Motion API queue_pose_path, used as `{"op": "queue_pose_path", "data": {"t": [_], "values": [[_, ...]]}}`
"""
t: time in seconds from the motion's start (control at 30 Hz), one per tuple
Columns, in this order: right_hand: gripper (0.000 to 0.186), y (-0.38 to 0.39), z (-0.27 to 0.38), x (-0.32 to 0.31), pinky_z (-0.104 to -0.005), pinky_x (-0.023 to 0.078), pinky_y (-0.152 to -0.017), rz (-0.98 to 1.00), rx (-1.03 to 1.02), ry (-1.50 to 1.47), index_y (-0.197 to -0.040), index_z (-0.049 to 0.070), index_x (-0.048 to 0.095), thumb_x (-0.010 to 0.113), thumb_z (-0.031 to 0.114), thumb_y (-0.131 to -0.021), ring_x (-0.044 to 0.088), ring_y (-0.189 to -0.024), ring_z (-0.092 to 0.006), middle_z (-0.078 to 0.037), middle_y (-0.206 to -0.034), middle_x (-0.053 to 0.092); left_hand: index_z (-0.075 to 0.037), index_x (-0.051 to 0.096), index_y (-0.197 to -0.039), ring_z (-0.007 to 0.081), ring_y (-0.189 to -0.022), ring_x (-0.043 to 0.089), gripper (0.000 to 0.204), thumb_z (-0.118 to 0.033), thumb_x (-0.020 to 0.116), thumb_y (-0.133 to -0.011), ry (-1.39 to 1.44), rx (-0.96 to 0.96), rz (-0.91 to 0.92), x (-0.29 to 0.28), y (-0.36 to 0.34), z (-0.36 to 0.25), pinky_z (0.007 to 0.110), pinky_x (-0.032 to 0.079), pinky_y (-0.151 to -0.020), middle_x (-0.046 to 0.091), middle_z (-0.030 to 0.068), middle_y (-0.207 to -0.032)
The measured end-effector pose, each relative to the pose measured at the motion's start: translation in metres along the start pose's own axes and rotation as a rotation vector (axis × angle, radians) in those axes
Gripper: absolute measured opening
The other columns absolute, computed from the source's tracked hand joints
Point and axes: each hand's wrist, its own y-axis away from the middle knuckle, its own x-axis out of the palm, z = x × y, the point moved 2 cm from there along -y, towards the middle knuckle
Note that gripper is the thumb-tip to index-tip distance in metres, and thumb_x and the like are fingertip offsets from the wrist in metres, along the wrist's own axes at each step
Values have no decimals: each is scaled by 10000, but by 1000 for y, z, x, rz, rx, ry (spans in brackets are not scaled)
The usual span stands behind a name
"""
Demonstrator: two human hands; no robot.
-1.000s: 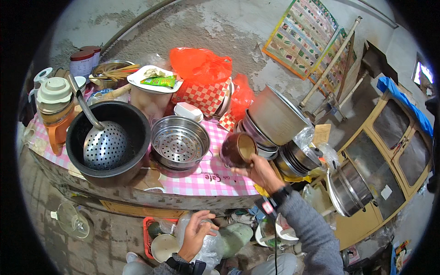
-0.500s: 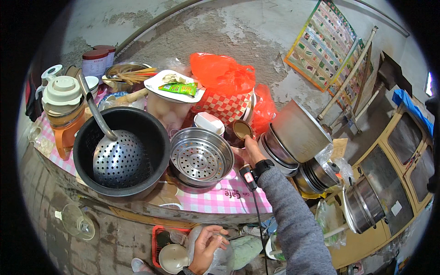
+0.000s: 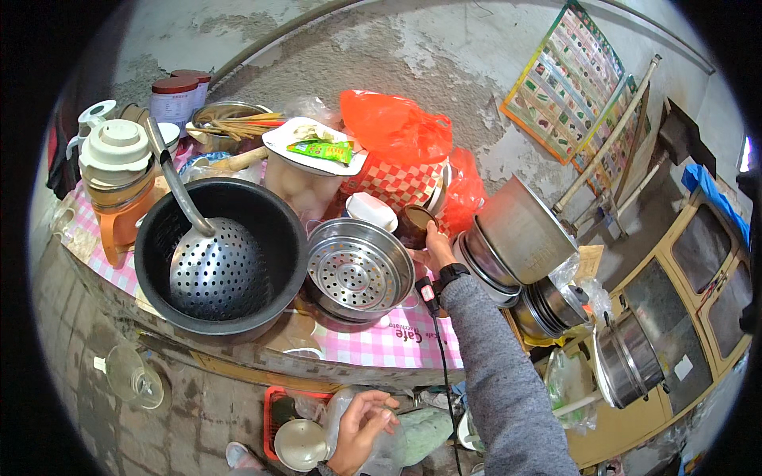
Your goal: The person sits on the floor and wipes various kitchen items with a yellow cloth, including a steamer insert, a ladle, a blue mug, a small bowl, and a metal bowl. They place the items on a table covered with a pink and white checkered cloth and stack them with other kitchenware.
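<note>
Checked tablecloth (image 3: pixel 357 347); brown jar (image 3: pixel 413 232) held in right hand (image 3: pixel 435 250).

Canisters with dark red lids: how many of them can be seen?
2: the front canister is at the upper left; the rear canister is behind it, partly covered. Others may be hidden.

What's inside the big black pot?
A perforated metal skimmer is inside the black pot, its long handle sticking out. Some dark inner wall shows beside it. The skimmer hides much of the bottom, so what's under it can't be seen.
</note>
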Motion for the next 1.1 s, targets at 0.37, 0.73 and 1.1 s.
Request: {"op": "queue_pose_path", "data": {"t": [0.37,0.73,1.1], "values": [[561,126,2,-20,-384,538,-782,240,95,215,-1299,-23,378,420,441,-985,649,-880,-281,-208,-1048,603,-11,489,-1150,161,-822,620,270,-110,572,-912,14,84,-21,-2,-7,-11,278,511,-687,604,125,-1058],[406,233,-18,-218,-314,521,-778,-320,-336,885,-1136,-85,593,670,194,-852,648,-942,-199,-166,-999,678,-11,485,-1125,159,-804,601,235,-104,518,-912,25,46,-70,3,-4,-6,273,507,-671,586,120,-1048],[108,192,-55,-181,-467,427,-709,-277,-659,1542,-844,32,592,609,94,-758,592,-803,-379,-189,-839,646,-12,489,-1133,167,-798,597,256,-100,533,-897,-4,-28,-66,11,-13,9,297,509,-672,590,126,-1042]]}}
